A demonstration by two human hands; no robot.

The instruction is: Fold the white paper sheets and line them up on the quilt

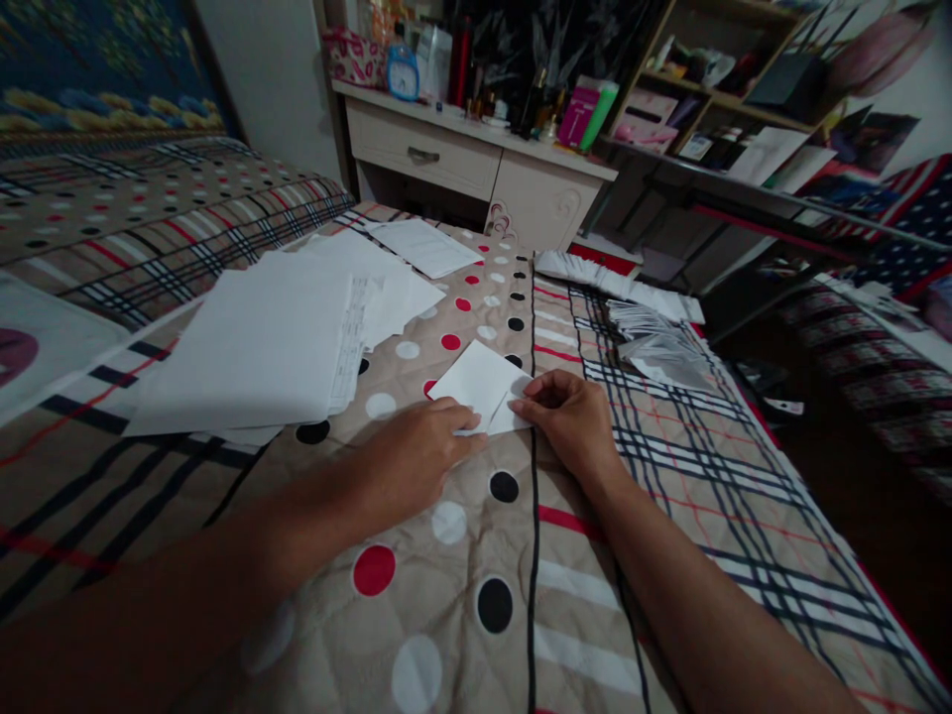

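Note:
A small white sheet of paper (480, 382), with a folded flap along its near right side, lies on the patterned bedspread in front of me. My left hand (435, 441) is at its near left edge, thumb and index finger closed on the paper there. At the right corner, my right hand (569, 416) pinches the flap between thumb and fingertips, the other fingers curled. To the left rests a big stack of white paper sheets (245, 347), some with print along the edge.
The bedspread (476, 605) has dots and plaid stripes. Beyond the big stack are more white sheets (427, 248). Bundles of small folded papers (658, 337) lie near the bed's right edge. A white dresser (423, 139) with a blue clock (403, 74) stands behind, beside a shelf (714, 89).

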